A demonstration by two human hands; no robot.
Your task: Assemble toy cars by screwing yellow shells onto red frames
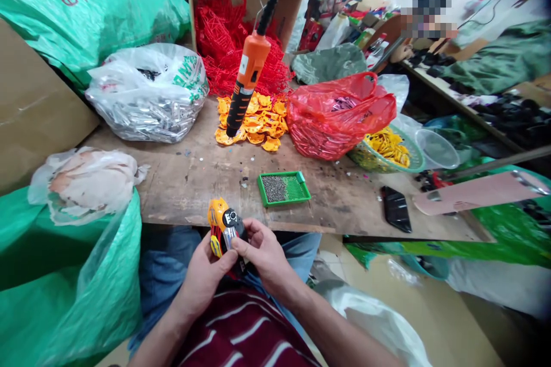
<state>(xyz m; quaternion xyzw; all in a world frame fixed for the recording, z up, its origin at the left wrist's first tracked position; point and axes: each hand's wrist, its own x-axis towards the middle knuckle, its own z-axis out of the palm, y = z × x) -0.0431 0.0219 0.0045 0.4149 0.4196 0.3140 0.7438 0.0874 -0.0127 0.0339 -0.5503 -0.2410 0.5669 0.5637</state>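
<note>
Both hands hold a yellow and black plastic toy [224, 222] with red and silver parts, just in front of the table edge. My left hand [209, 264] is closed around its left side. On the other side my right hand [263, 252] grips it, with the thumb pressed on the silver part. The palms and the toy's underside are hidden. Beyond the hands, a green tray [284, 202] of small metal screws [274, 189] lies on the table. An orange electric screwdriver [247, 80] hangs from a hook above a pile of orange plastic parts [267, 120].
A clear bag of silver parts [159, 109] stands left on the wooden table [185, 183]. Rightward are a red plastic bag [331, 126], a basket of yellow parts [387, 149], a phone [395, 208] and a pink bottle [477, 192]. Red plastic pieces [224, 28] fill a box behind.
</note>
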